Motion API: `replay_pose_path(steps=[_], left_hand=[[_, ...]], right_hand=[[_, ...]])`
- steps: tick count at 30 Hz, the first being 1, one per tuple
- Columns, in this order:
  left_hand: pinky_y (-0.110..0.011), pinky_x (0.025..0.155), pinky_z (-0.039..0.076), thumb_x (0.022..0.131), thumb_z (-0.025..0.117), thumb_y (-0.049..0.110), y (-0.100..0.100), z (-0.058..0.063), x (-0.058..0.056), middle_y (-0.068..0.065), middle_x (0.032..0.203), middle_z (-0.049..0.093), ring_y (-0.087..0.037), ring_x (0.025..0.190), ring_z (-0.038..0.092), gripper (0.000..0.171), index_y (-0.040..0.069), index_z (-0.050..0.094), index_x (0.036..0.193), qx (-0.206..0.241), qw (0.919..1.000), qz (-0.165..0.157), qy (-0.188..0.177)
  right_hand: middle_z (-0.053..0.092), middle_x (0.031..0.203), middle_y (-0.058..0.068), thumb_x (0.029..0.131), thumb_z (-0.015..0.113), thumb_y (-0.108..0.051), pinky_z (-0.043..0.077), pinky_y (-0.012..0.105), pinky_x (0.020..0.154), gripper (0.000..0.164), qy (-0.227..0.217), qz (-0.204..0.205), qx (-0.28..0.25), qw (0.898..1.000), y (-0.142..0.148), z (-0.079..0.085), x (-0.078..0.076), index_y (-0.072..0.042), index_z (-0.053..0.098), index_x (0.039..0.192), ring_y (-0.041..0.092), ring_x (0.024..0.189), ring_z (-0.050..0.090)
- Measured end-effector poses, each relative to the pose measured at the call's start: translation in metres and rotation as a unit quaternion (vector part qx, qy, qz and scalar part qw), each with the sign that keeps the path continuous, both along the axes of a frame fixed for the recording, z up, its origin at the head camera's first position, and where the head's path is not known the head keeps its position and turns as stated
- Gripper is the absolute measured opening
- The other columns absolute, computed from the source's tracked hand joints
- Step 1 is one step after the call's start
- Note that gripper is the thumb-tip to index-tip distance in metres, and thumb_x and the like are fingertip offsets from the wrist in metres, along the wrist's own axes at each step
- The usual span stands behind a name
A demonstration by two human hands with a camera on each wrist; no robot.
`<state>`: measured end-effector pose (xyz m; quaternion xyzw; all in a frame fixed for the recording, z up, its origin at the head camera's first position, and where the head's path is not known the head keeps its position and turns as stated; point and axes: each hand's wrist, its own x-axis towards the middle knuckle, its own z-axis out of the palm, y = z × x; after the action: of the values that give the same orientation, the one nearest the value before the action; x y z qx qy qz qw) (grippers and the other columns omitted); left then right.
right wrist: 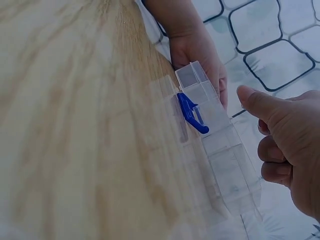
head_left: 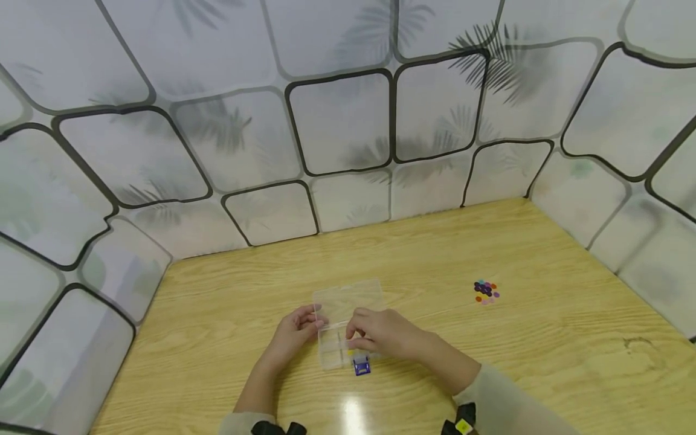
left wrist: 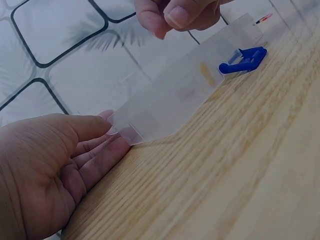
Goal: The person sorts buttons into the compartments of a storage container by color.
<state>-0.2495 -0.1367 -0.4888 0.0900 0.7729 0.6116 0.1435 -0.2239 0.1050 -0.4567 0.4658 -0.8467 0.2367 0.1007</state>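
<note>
A clear plastic compartment box (head_left: 329, 356) lies on the table with its clear lid (head_left: 348, 297) folded open toward the back. My left hand (head_left: 296, 331) grips the box's left edge, the thumb (left wrist: 92, 127) on the near side and fingers beyond. Over the compartments is my right hand (head_left: 386, 331), thumb and fingers curled together; whether a small piece sits between the fingertips, I cannot tell. Below it, something yellow (left wrist: 206, 74) shows through the box wall. A blue plastic latch-like piece (right wrist: 191, 113) with an open frame is at the box's front edge.
To the right on the wooden table (head_left: 544, 362), a cluster of small colored discs (head_left: 486, 291) lies in purple, red, pink, yellow and blue. Patterned wall panels (head_left: 348, 121) border the table's back and sides.
</note>
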Motion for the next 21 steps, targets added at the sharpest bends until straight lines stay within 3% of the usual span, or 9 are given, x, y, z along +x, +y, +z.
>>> replay_pose_path(steps=[4, 14, 21], left_hand=[[-0.023, 0.078, 0.054, 0.092, 0.061, 0.013, 0.001, 0.001, 0.0, -0.013, 0.106, 0.064, -0.014, 0.095, 0.062, 0.044, -0.004, 0.049, 0.131, 0.0, 1.0, -0.001, 0.003], [-0.023, 0.078, 0.054, 0.093, 0.061, 0.011, 0.003, 0.001, 0.0, -0.014, 0.107, 0.063, -0.013, 0.094, 0.061, 0.043, -0.003, 0.049, 0.132, 0.002, 1.0, 0.005, 0.0], [-0.023, 0.077, 0.055, 0.092, 0.062, 0.012, 0.001, -0.002, 0.0, -0.013, 0.105, 0.062, -0.013, 0.093, 0.062, 0.044, -0.003, 0.05, 0.131, -0.004, 1.0, 0.007, 0.005]], right_hand=[[0.058, 0.087, -0.005, 0.093, 0.059, -0.032, 0.04, 0.006, 0.056, 0.017, 0.005, -0.003, -0.008, 1.0, 0.002, -0.002, 0.0, -0.015, 0.062, 0.094, -0.003, 0.065, 0.05], [0.058, 0.09, -0.007, 0.092, 0.061, -0.031, 0.042, 0.007, 0.058, 0.018, -0.042, -0.052, 0.006, 0.998, 0.013, 0.001, 0.001, -0.014, 0.064, 0.098, -0.004, 0.068, 0.051], [0.054, 0.085, -0.009, 0.095, 0.057, -0.028, 0.041, 0.01, 0.055, 0.017, -0.032, -0.085, 0.005, 0.996, 0.03, 0.0, 0.001, -0.014, 0.065, 0.098, -0.002, 0.069, 0.047]])
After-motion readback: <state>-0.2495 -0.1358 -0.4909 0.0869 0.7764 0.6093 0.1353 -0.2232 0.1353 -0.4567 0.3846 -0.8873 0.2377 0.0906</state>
